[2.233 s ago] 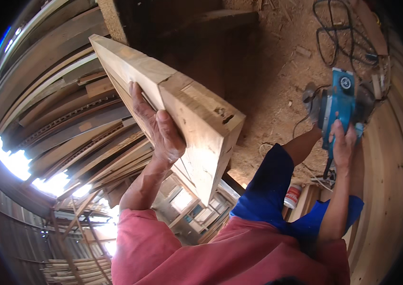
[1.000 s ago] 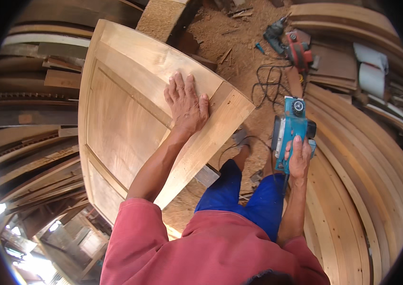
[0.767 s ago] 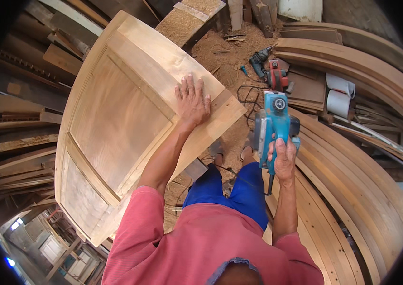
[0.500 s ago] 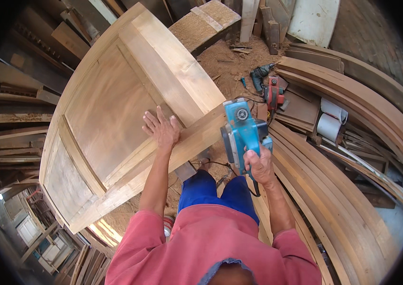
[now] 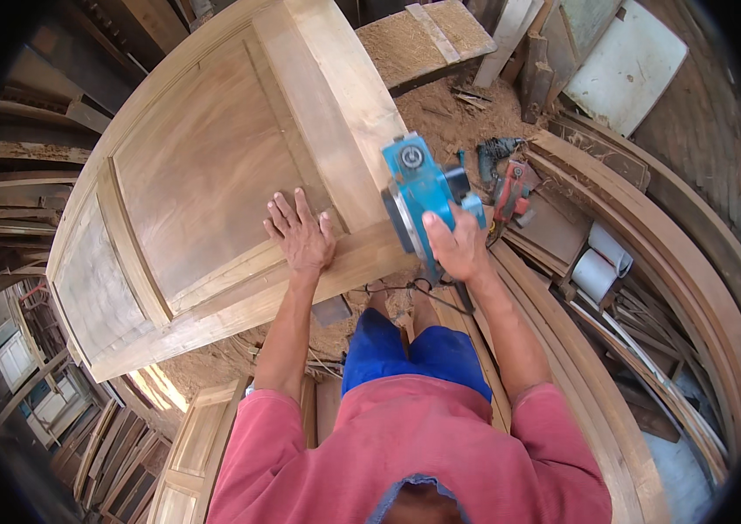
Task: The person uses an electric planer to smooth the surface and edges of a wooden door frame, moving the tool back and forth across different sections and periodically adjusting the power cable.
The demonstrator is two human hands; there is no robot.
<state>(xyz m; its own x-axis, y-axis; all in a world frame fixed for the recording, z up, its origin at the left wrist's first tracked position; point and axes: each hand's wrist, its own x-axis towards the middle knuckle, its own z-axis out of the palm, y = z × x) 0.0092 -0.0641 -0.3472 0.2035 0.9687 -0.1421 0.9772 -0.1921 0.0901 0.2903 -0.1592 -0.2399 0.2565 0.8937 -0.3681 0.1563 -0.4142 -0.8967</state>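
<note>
A panelled wooden door (image 5: 213, 148) lies flat in front of me, its pale edge boards framing darker inset panels. My left hand (image 5: 304, 236) rests palm down on it near the close corner, fingers spread. In my right hand (image 5: 456, 244) is a blue electric planer (image 5: 423, 188), gripped by its rear handle. The planer is at the door's right-hand end; whether its sole touches the wood cannot be made out. Its black cord (image 5: 453, 301) hangs below and loops toward my legs.
Right of the planer lie a dark teal drill (image 5: 497, 155) and a red power tool (image 5: 511, 192) amid sawdust. Long timber boards (image 5: 580, 349) are stacked along my right. A sawdust-covered board (image 5: 423, 44) stands beyond the door. Another panelled door (image 5: 198, 445) is at my lower left.
The planer in my right hand has shifted left and up in view, nearer the door's end. My left hand stays spread on the door. The whole view has turned slightly.
</note>
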